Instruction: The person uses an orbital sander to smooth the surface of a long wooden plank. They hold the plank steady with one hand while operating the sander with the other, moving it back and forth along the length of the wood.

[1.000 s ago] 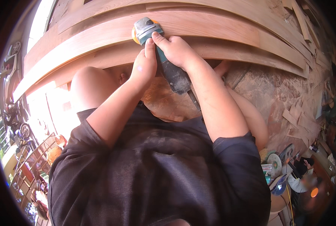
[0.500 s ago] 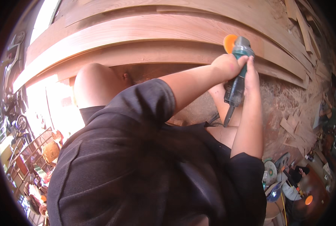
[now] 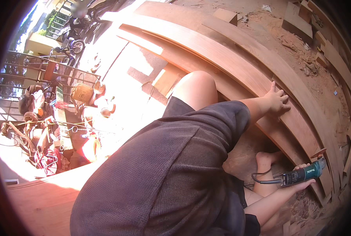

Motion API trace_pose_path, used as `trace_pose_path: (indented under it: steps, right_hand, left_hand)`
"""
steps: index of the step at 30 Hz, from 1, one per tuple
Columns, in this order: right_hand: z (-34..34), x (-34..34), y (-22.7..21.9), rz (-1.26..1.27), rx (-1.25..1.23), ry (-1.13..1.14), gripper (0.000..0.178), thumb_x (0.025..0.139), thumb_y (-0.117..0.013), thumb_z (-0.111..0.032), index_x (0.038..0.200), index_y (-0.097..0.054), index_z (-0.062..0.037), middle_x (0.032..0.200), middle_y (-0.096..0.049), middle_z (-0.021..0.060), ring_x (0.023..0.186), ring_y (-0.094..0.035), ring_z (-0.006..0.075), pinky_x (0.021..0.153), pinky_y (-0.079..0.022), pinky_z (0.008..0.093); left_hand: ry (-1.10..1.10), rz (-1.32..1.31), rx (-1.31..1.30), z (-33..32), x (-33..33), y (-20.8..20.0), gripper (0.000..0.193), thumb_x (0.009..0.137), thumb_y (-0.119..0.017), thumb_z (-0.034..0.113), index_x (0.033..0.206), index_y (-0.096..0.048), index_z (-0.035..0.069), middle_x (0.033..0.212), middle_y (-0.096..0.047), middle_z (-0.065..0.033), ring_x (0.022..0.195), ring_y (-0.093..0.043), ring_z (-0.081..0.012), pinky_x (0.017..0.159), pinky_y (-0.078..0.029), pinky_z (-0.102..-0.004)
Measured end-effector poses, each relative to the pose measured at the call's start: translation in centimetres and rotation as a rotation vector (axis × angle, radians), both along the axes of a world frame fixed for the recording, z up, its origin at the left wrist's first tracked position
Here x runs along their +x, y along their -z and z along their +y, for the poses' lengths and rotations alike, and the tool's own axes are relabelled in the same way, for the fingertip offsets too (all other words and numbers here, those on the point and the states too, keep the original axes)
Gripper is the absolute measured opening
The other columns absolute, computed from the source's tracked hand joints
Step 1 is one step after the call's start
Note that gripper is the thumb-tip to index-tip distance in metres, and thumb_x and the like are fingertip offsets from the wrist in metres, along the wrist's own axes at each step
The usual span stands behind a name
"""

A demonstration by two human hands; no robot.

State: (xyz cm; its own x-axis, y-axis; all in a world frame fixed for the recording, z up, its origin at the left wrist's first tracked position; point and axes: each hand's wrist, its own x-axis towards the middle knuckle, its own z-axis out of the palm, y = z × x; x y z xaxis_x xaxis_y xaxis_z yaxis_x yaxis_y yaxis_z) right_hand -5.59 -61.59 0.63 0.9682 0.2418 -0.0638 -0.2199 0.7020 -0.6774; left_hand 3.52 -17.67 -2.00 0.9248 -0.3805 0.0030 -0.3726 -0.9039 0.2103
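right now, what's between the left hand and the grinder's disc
In the head view, only a stretch of plank shows between the left hand and the disc; no separate thing is visible on it.

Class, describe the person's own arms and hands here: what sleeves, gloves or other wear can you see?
The left hand and right hand wear no gloves, and no watch or band shows. The left sleeve is short, dark and finely textured; the right sleeve, barely visible, is dark too.
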Motion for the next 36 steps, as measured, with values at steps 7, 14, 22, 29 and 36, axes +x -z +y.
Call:
trace_pose_path:
  steps: [7, 14, 22, 29, 36]
  right_hand:
    - [5.0, -0.7, -4.2, 0.037, 0.062, 0.079, 0.102, 0.094, -0.043, -0.089, 0.139, -0.054, 0.0028, 0.115, -0.060, 0.0184, 0.101, -0.063, 0.0321, 0.088, -0.057, 0.0455]
    - [9.7, -0.9, -5.8, 0.073, 0.062, 0.095, 0.097, 0.093, -0.047, -0.087, 0.134, -0.056, 0.0007, 0.111, -0.067, 0.0203, 0.094, -0.072, 0.0337, 0.076, -0.065, 0.0476]
    - [13.2, -1.6, -5.6, 0.202, -0.075, 0.058, 0.091, 0.095, -0.049, -0.084, 0.131, -0.057, -0.0010, 0.103, -0.073, 0.0205, 0.085, -0.077, 0.0337, 0.071, -0.066, 0.0473]
    - [14.8, -1.7, -6.4, 0.145, -0.122, 0.073, 0.093, 0.094, -0.053, -0.084, 0.131, -0.058, 0.0010, 0.100, -0.072, 0.0185, 0.082, -0.076, 0.0305, 0.067, -0.066, 0.0432]
    - [14.1, -1.7, -6.5, 0.068, -0.033, 0.042, 0.097, 0.089, -0.060, -0.084, 0.137, -0.054, -0.0002, 0.108, -0.069, 0.0186, 0.089, -0.071, 0.0321, 0.075, -0.064, 0.0456]
  left_hand:
    - [-0.100, 0.133, 0.088, 11.7, -4.8, -6.3, 0.102, 0.072, -0.090, 0.054, 0.162, -0.043, 0.039, 0.163, -0.042, 0.0000, 0.155, -0.033, -0.0340, 0.105, -0.024, -0.0951]
    - [0.008, -0.048, 0.456, 22.0, -5.0, -4.6, 0.076, 0.094, -0.069, 0.028, 0.161, -0.040, 0.008, 0.164, -0.040, -0.0166, 0.157, -0.034, -0.0376, 0.127, -0.032, -0.0617]
    - [-0.295, 0.150, 0.256, 18.6, -5.1, -5.8, 0.119, 0.074, -0.089, 0.061, 0.171, -0.023, 0.040, 0.180, -0.014, -0.0174, 0.163, -0.014, -0.0512, 0.116, -0.021, -0.0843]
    - [-0.335, 0.109, 0.208, 16.7, -5.1, -6.8, 0.118, 0.076, -0.089, 0.061, 0.171, -0.022, 0.038, 0.179, -0.014, -0.0183, 0.163, -0.010, -0.0519, 0.117, -0.021, -0.0840]
    - [-0.310, -0.003, 0.128, 17.9, -5.2, -5.0, 0.106, 0.074, -0.090, 0.056, 0.165, -0.038, 0.035, 0.166, -0.034, -0.0261, 0.157, -0.022, -0.0556, 0.119, -0.020, -0.0804]
